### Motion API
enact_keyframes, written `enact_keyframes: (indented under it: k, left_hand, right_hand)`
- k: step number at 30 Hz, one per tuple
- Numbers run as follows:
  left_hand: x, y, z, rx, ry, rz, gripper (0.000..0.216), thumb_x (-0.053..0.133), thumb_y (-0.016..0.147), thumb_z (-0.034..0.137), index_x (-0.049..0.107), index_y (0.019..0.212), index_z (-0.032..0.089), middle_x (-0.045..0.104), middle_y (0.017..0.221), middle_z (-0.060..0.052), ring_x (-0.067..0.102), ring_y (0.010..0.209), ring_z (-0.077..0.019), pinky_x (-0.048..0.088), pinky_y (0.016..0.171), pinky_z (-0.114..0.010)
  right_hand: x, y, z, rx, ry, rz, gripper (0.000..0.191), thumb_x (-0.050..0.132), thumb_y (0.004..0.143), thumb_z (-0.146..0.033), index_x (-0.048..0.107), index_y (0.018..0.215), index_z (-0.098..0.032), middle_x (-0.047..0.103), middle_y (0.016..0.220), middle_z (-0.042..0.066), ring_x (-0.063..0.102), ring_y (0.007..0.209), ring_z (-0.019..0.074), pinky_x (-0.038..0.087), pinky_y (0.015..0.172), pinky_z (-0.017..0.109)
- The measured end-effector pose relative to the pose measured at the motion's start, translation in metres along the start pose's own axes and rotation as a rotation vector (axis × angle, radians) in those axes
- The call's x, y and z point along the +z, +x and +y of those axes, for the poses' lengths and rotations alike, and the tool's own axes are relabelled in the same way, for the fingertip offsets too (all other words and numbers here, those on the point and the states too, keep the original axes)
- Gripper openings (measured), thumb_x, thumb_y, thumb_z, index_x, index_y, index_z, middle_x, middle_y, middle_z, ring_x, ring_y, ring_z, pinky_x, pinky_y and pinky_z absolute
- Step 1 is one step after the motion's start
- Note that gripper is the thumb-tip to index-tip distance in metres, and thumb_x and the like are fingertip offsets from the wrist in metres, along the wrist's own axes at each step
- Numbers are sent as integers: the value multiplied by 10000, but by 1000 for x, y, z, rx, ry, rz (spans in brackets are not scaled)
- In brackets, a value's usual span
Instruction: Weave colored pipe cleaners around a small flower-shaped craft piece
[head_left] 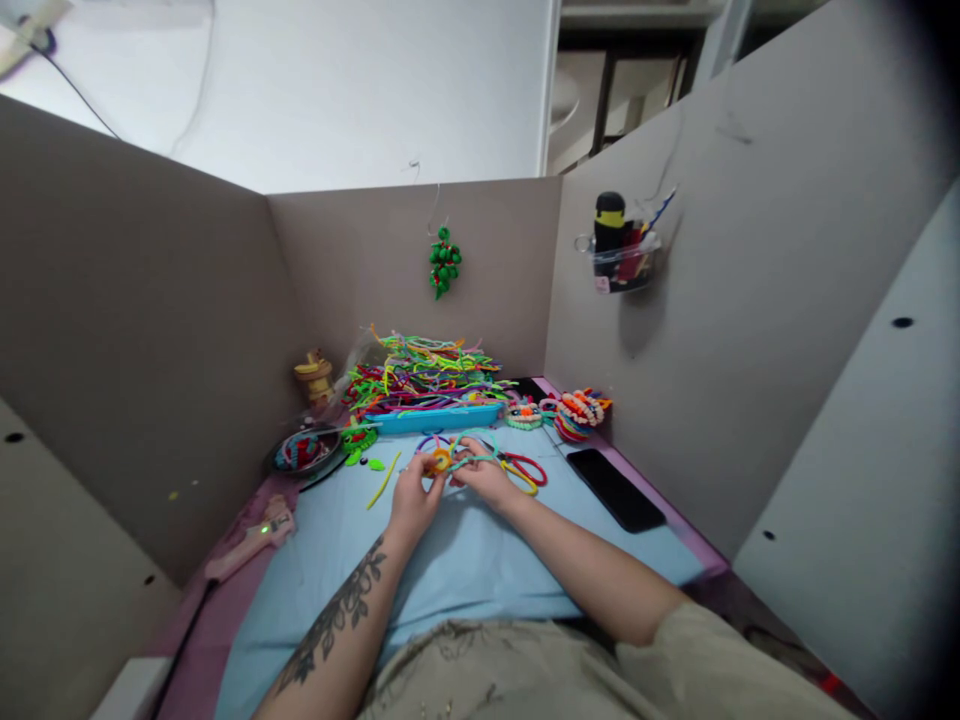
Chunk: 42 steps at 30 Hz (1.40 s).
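Note:
Both of my hands meet over the blue cloth, at the middle of the work surface. My left hand (414, 496) is closed, thumb and fingers pinching a small coiled orange piece (442, 459) that looks like pipe cleaner. Close against it, my right hand (486, 478) is closed on a teal pipe cleaner (480, 440) bent into a loop; its fingertips are partly hidden. Behind and beside the right hand lie bent pipe cleaners, among them a red loop (534, 466) and a purple one. A straight yellow-green pipe cleaner (383, 481) lies left of my left hand.
Behind the hands, a blue tray (439, 419) bears a heap of coloured pipe cleaners (435, 365). At left are a dark bowl (330, 457) and a pink glue gun (251, 540) with its cord. A phone (616, 489) lies right, near woven pieces (577, 412). Grey partitions enclose three sides.

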<state>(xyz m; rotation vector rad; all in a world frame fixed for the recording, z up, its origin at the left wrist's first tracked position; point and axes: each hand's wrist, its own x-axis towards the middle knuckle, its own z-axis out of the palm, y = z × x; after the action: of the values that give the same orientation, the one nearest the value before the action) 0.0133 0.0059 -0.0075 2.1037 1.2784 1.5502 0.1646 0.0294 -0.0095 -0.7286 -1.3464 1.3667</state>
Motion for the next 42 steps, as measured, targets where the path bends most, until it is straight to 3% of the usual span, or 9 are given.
enact_keyframes:
  k: [6, 11, 15, 18, 23, 29, 33, 36, 42]
  left_hand:
    - [-1, 1, 1, -113, -129, -2, 187, 608, 721, 283, 508, 854, 198, 582, 798, -18, 568, 739, -167, 449, 700, -299]
    - [-2, 3, 2, -144, -209, -50, 206, 613, 721, 277, 494, 864, 186, 572, 822, -17, 560, 734, -148, 438, 685, -278]
    - [-4, 4, 3, -222, -341, -130, 243, 624, 723, 290, 459, 866, 184, 561, 773, 3, 563, 678, -133, 422, 635, -257]
    - [-4, 5, 3, -256, -413, -170, 262, 626, 730, 305, 449, 879, 182, 569, 766, 1, 570, 676, -134, 412, 620, -251]
    - [-3, 5, 3, -300, -459, -165, 291, 653, 703, 319, 455, 867, 182, 568, 781, -7, 572, 675, -137, 424, 617, -255]
    - [-4, 5, 6, -328, -490, -222, 299, 669, 688, 309, 456, 859, 186, 557, 769, -2, 561, 668, -129, 405, 602, -239]
    - [-4, 5, 8, -351, -506, -239, 319, 687, 664, 330, 465, 845, 188, 564, 761, 1, 559, 677, -133, 407, 618, -242]
    - [-4, 4, 7, -342, -524, -259, 315, 684, 669, 327, 469, 851, 188, 567, 762, 0, 561, 681, -133, 413, 624, -244]
    - [-5, 6, 7, -346, -549, -243, 326, 684, 673, 319, 451, 857, 187, 569, 763, 1, 570, 678, -130, 425, 627, -246]
  right_hand:
    - [-11, 0, -2, -191, -200, 59, 292, 550, 630, -167, 573, 915, -225, 571, 938, 9, 536, 851, 162, 424, 733, 266]
    - [-19, 2, 0, -128, -108, 7, 275, 536, 638, -186, 605, 903, -208, 558, 793, -11, 443, 575, 93, 351, 554, 223]
    - [-23, 8, 3, -142, -55, -25, 175, 543, 629, -193, 608, 791, -182, 509, 668, -22, 397, 522, 84, 303, 503, 216]
    - [-25, 10, 1, -163, -35, 43, 132, 568, 655, -251, 556, 763, -178, 511, 685, -18, 404, 523, 86, 306, 488, 216]
    - [-29, 8, -12, -244, -90, 191, 324, 622, 662, -298, 481, 941, -213, 493, 714, -32, 422, 564, 97, 336, 513, 217]
    - [-33, 7, -20, -255, -228, 236, 206, 578, 726, -364, 476, 780, -194, 459, 667, -20, 408, 579, 107, 337, 526, 232]
    - [-36, 8, -20, -304, -257, 355, 281, 602, 701, -363, 406, 841, -218, 424, 667, -41, 409, 582, 108, 347, 536, 228]
    - [-39, 8, -22, -351, -316, 421, 279, 606, 693, -341, 440, 876, -212, 470, 712, -21, 439, 624, 119, 366, 568, 236]
    - [-43, 8, -27, -237, -312, 300, 160, 594, 686, -330, 545, 714, -181, 511, 566, -23, 443, 501, 111, 365, 481, 237]
